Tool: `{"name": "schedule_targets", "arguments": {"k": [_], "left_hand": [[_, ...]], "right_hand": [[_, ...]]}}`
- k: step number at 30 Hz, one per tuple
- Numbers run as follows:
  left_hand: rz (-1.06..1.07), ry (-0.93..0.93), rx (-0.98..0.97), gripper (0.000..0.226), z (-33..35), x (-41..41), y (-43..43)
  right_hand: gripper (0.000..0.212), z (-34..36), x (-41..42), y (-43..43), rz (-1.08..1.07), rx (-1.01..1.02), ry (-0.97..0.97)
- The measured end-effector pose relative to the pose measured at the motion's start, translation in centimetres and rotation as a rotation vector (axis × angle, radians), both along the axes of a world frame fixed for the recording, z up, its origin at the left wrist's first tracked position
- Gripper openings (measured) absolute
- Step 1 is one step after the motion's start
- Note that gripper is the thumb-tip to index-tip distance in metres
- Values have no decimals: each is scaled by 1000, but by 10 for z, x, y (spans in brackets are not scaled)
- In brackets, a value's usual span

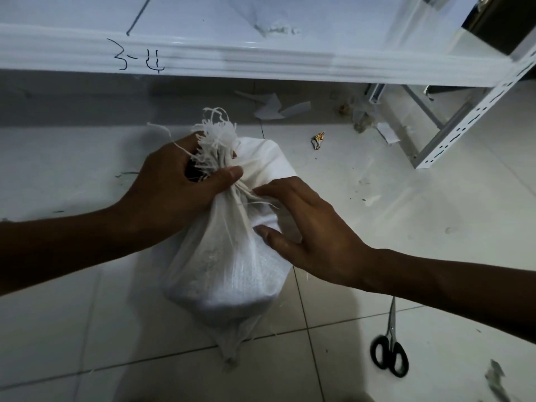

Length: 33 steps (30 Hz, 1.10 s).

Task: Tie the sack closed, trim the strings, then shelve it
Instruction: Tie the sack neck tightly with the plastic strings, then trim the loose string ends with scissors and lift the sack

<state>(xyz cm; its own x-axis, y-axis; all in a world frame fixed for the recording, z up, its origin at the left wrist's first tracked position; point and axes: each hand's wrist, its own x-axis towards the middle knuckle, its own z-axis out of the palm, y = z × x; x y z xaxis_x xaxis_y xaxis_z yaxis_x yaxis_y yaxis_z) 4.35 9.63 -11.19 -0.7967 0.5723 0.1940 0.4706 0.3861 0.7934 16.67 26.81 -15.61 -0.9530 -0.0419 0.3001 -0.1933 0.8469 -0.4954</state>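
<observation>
1. White sack [232, 274] with a fine woven grid; white frayed strings [216, 134].
2. Five o'clock: scissors [390, 352], black handles, silver blades.
3. Twelve o'clock: white shelf [261, 58] with black handwriting.
4. White floor tiles [406, 198], dark grout lines.
5. Two o'clock: wrapper [318, 139], partly yellow-orange.

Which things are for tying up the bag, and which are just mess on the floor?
For the job: sack, strings, scissors, shelf, left hand, right hand.
Just lying about: paper scraps, wrapper.

Pale glossy floor tiles [435, 242], white metal shelving [261, 59], dim light
</observation>
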Motion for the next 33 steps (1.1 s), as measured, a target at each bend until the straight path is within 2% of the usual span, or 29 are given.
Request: {"name": "schedule_targets", "arguments": {"k": [6, 13, 17, 20, 30, 33], "left_hand": [[12, 10, -18, 23, -3, 0, 1], [28, -7, 9, 23, -5, 4, 5], [20, -17, 17, 25, -7, 7, 13], [32, -23, 25, 23, -8, 6, 15], [30, -19, 55, 19, -11, 6, 18], [25, -25, 65, 20, -12, 5, 20]], "right_hand": [[35, -5, 18, 2, -134, -18, 103], [18, -27, 42, 10, -294, -173, -72], [17, -36, 52, 16, -346, -313, -104], [18, -46, 63, 22, -395, -335, -140], [22, -114, 143, 53, -642, -18, -611], [26, -120, 155, 52, -825, -56, -804]]}}
